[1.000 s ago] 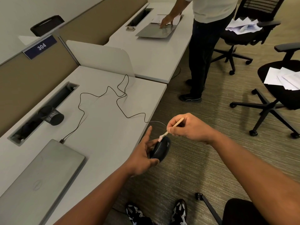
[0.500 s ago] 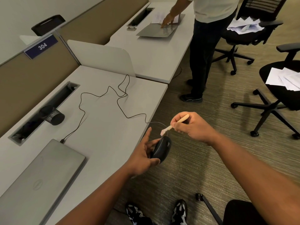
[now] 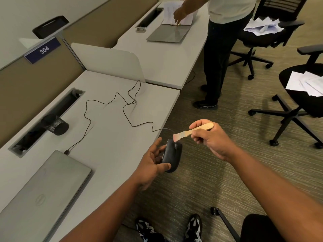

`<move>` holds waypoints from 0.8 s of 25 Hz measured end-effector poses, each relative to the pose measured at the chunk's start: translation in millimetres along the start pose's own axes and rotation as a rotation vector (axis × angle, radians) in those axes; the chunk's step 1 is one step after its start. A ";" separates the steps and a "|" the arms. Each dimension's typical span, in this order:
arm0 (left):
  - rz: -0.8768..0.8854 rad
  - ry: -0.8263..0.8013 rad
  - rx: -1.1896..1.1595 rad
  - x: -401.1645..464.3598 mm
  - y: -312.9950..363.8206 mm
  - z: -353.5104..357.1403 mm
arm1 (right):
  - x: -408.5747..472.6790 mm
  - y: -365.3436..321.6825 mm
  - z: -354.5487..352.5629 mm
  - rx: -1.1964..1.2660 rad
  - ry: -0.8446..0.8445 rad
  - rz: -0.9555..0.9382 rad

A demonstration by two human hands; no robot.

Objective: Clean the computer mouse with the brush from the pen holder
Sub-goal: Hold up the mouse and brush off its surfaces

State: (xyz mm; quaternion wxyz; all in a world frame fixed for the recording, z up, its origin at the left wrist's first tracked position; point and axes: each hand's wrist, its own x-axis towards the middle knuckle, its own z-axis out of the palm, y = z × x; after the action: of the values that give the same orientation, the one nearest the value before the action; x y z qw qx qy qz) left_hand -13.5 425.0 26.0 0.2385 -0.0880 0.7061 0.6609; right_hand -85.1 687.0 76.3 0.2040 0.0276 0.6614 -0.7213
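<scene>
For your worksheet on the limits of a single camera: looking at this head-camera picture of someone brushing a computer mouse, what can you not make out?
Head view only:
- Underside of the computer mouse: faces away, and the left hand covers its side.
- Bristles of the brush: too small to tell whether they touch the mouse.
- Brush handle: the right hand wraps its middle.
- Inside of the mesh pen holder: dark, contents hidden.
- Laptop: cut off by the left edge.

We read only one clear text: the white number "304" on a dark blue nameplate fixed at the top of the partition behind our desk. On the lid of the closed silver laptop we see a round embossed logo, but its letters are too faint for us to read. The sheets of paper on the far desk carry print too small to make out.
</scene>
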 end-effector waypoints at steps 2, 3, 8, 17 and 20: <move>0.009 -0.014 0.005 0.6 2.6 1.9 | 0.5 2.5 2.8 0.009 -0.025 0.016; 0.013 -0.017 0.006 0.6 3.3 2.6 | 1.1 3.4 3.6 -0.003 -0.029 0.029; 0.029 0.001 -0.027 -1.0 3.1 3.6 | 3.3 5.9 -2.8 -0.035 0.115 0.073; 0.009 0.006 -0.042 -3.0 11.9 7.1 | 1.2 9.6 3.2 0.010 0.071 0.023; -0.010 -0.023 -0.039 -3.8 13.6 6.9 | -0.9 9.8 4.1 -0.007 0.058 0.030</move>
State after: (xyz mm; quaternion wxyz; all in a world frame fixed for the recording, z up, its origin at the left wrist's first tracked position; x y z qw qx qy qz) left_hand -14.6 432.5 39.7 0.2482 -0.0886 0.6897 0.6745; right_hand -80.1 682.9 67.9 0.1955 0.0578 0.6690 -0.7147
